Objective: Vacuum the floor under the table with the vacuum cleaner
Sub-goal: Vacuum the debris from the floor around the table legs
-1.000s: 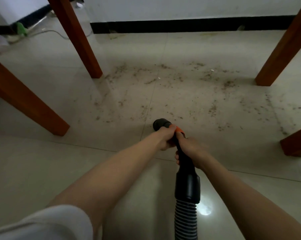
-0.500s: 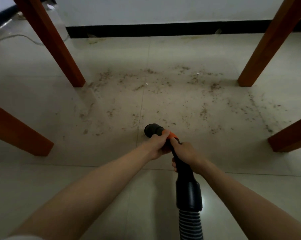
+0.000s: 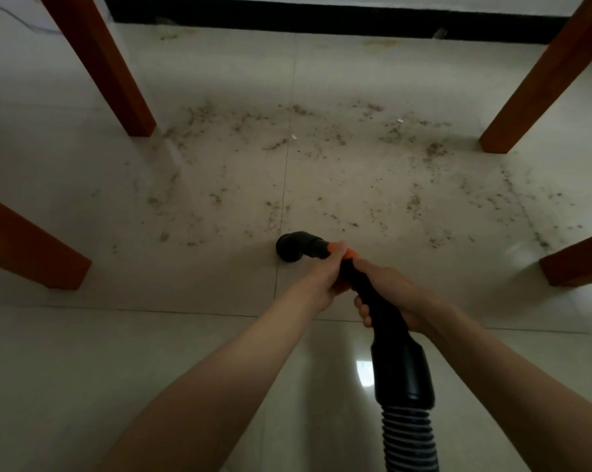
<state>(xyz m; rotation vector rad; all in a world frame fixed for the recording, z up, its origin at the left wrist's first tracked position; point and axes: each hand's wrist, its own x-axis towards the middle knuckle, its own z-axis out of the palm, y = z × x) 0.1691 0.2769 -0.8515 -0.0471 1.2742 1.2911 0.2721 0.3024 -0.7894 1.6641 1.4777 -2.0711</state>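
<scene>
Gripping the vacuum hose handle (image 3: 373,294) with both hands, left hand (image 3: 325,277) nearer the nozzle (image 3: 293,247), right hand (image 3: 390,294) behind, the person points it forward-left at the dirt (image 3: 356,158) ahead between 4 table legs (image 3: 107,73).

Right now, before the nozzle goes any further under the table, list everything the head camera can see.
table legs: four, reddish-brown wood, two far left and right, two near at the side edges
debris: scattered brown crumbs and dust, on the floor between the legs
floor tiles: pale glossy, throughout
baseboard: one, black, along the far wall
cable: one, pale, top left corner
vacuum nozzle: one, black, at the near edge of the debris
vacuum handle: one, black with orange part
hose: one, ribbed, bottom right
left hand: gripping the handle near the orange part
right hand: gripping the handle behind it
</scene>
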